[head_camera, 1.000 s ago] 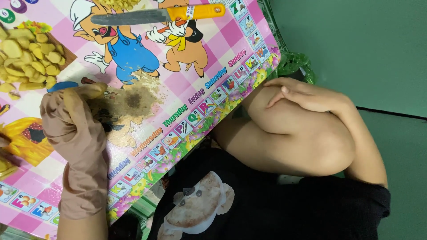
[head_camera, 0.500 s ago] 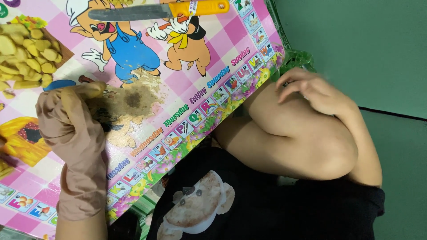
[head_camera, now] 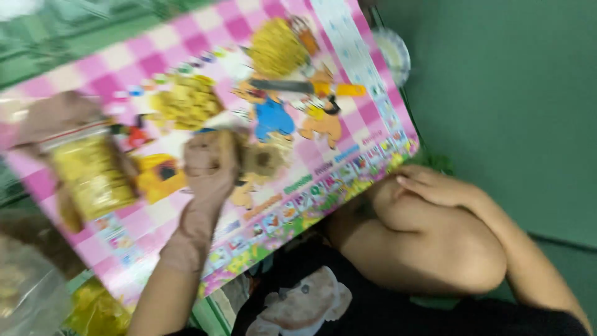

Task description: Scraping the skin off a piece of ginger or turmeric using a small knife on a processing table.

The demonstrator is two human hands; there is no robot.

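Observation:
My left hand [head_camera: 208,163], in a tan glove, rests on a pink checked cartoon mat [head_camera: 348,134] with its fingers curled; blur hides whether anything is inside them. It sits beside a brown smeared patch [head_camera: 261,158]. My bare right hand [head_camera: 435,186] lies flat on my raised knee and holds nothing. A knife with an orange handle [head_camera: 301,87] lies on the mat beyond my left hand. Heaps of yellow slices [head_camera: 186,102] sit further back on the mat.
At the left, another tan-gloved hand [head_camera: 53,115] is on a clear container of yellow pieces [head_camera: 90,174]. A pale round dish [head_camera: 393,53] sits past the mat's far corner. Clear plastic bags [head_camera: 31,292] lie at the lower left. Green floor lies to the right.
The view has swung and pulled back, showing more of the mat and the gloved hand with the container at the left. My hands stay roughly where they were.

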